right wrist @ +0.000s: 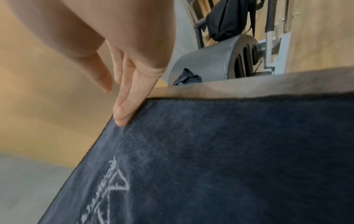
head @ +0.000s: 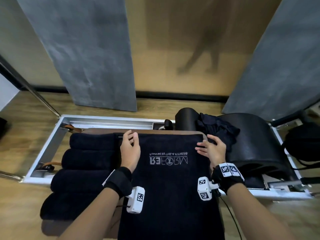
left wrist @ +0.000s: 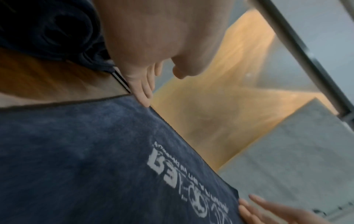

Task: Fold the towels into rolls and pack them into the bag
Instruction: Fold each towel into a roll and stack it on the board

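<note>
Four rolled towels [head: 83, 174] finished, stacked beside left hand [head: 129, 151]. Flat towel [head: 169, 187] spread under both hands, unrolled; left and right hand [head: 212, 150] fingers straight, pressing far corners. Bag packing remains.

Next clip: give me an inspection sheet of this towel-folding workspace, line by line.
Surface: brown padded platform inside a metal frame.
Job's things: flat dark towel spread out, logo up; four rolled towels side by side to its left; black bag at far right.
Clutter: crumpled dark cloth on a curved black pad.
Grippers: left hand and right hand, fingers straight, touch the towel's far corners.
Cables: black cable trailing from the right wrist camera.
Surroundings: wood floor, grey pillars, a blurred figure beyond.
</note>
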Tool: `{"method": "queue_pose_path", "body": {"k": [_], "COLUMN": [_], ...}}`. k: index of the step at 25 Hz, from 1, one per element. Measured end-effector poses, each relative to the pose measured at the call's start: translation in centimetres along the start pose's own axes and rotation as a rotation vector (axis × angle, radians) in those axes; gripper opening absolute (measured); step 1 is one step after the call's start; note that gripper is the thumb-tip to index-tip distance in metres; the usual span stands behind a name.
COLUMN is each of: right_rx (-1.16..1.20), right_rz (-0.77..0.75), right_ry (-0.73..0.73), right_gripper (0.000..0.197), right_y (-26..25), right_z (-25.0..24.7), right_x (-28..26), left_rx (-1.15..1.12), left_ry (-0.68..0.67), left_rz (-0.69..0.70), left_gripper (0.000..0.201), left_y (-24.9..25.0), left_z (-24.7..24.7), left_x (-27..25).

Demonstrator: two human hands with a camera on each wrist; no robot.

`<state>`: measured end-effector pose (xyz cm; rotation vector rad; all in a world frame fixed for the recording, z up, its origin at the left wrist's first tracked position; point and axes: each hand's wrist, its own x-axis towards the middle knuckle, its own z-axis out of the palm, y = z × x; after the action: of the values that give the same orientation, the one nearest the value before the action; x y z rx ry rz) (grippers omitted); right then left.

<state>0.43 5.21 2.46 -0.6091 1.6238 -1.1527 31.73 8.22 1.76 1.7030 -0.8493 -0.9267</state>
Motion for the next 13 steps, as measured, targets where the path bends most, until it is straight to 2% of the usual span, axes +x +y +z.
{"method": "queue_pose_path", "body": {"k": [3, 4, 6, 8, 13], "right_rx": [-0.185, -0.260, -0.395, -0.521, -0.848], "right_rz": [-0.086, -0.097, -0.116, -0.154, -0.219], "right_ry": [-0.067, -0.112, -0.212, -0.254, -0.187], "right_gripper": [0.017, 0.015, 0.011, 0.007, 0.017], "right_y": [1.2, 1.9, 3.3, 5.0, 9.6], "right_z": [-1.3, -1.9, -2.9, -4.5, -9.9], "right_x": [-3.8, -5.2, -8.0, -10.9, -16.1], "left_rx": [0.118, 0.180, 0.315, 0.407, 0.523], "left_ry": [-0.098, -0.156, -0.236, -0.246, -0.231], "left_rz": [0.109, 0.131, 0.165, 0.194, 0.178], "left_gripper": [0.013, 0.011, 0.016, 0.016, 0.020], "left_y": [-0.8, -1.1, -2.0, -3.0, -5.7], "left_z": [-1.5, -2.0, -3.3, -4.8, -8.3], "left_x": [-4.1, -5.7, -8.5, -11.5, -17.7]}}
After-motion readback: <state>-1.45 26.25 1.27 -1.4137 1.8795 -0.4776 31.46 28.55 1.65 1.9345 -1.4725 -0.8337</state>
